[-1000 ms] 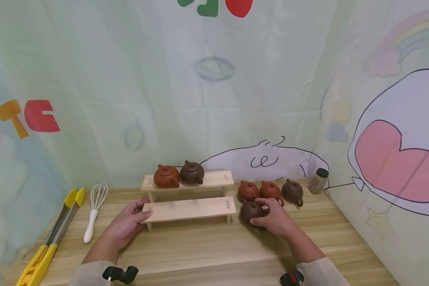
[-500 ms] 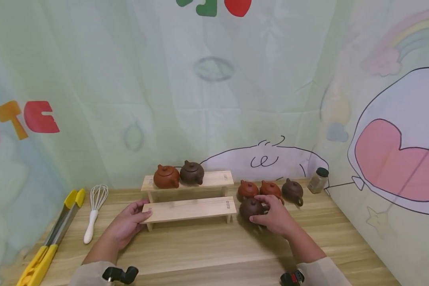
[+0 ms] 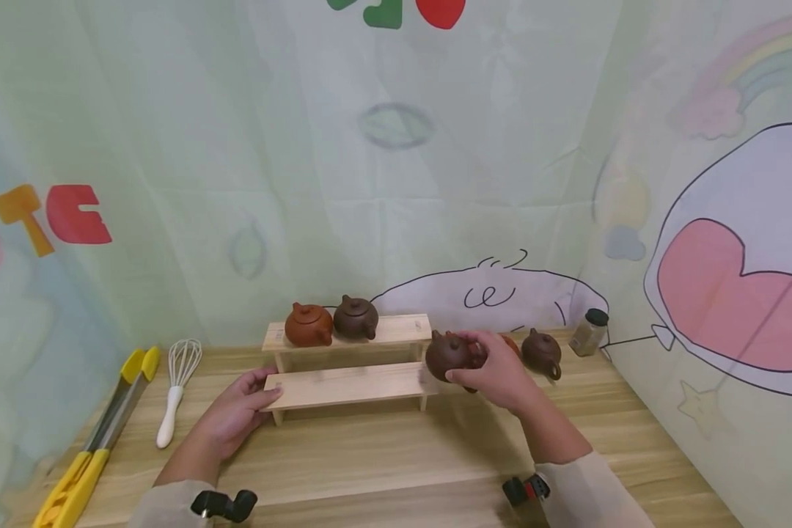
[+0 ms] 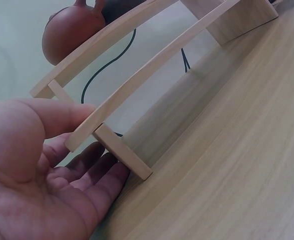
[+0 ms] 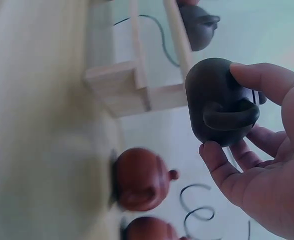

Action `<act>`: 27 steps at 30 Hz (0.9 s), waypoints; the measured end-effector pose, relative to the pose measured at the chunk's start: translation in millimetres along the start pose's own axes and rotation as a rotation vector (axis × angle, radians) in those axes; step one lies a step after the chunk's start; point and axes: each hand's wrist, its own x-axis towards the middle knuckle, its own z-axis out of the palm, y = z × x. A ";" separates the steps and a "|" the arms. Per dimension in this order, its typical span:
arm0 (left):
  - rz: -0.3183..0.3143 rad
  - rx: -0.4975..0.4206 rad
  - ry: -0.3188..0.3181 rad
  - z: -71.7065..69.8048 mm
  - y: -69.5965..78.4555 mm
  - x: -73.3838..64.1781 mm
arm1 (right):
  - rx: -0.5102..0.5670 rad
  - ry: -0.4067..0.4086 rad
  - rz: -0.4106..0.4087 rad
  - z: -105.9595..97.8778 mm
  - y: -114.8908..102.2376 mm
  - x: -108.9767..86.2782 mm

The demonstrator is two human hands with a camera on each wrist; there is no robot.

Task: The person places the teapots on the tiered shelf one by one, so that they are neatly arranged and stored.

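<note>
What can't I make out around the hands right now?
Head view: one red teapot, mostly hidden by the held dark teapot and the right hand.
Right wrist view: the other red teapot, cut off by the bottom edge.
Left wrist view: the second dark teapot, on the upper shelf, cut off by the top edge.

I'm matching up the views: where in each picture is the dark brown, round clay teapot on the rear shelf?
Head: the dark brown, round clay teapot sits slightly left of and below centre.
Left wrist: the teapot, left of centre, is cut off by the top edge.
Right wrist: the teapot is near the top, right of centre.
Shared landmark: the pale wooden front shelf.
</note>
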 end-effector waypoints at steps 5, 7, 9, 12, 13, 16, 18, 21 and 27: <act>-0.009 0.003 0.002 0.6 1.5 -0.3 | 0.041 -0.031 0.031 -0.5 -24.5 18.4; -0.011 0.004 0.002 0.5 1.7 -0.6 | 0.051 -0.052 0.036 1.3 -32.8 27.6; -0.007 0.010 0.000 0.2 1.6 -0.9 | 0.059 -0.075 0.037 4.0 -39.5 37.6; 0.002 0.005 -0.003 -0.4 0.8 -1.0 | 0.051 -0.095 0.043 9.8 -47.3 52.2; 0.004 0.004 -0.004 -0.6 0.6 -1.0 | 0.054 -0.102 0.044 11.7 -49.6 56.4; 0.006 -0.003 -0.005 -0.8 -0.2 -0.6 | 0.074 -0.117 0.051 17.7 -55.6 66.2; 0.005 -0.003 -0.007 -0.8 -0.7 -0.1 | 0.087 -0.122 0.048 21.4 -58.9 70.8; 0.008 -0.004 -0.008 -0.6 -0.6 0.4 | 0.086 -0.114 0.043 26.5 -62.3 76.8; 0.010 -0.008 -0.005 -0.3 0.3 -0.4 | 0.046 -0.105 0.033 34.2 -66.4 85.5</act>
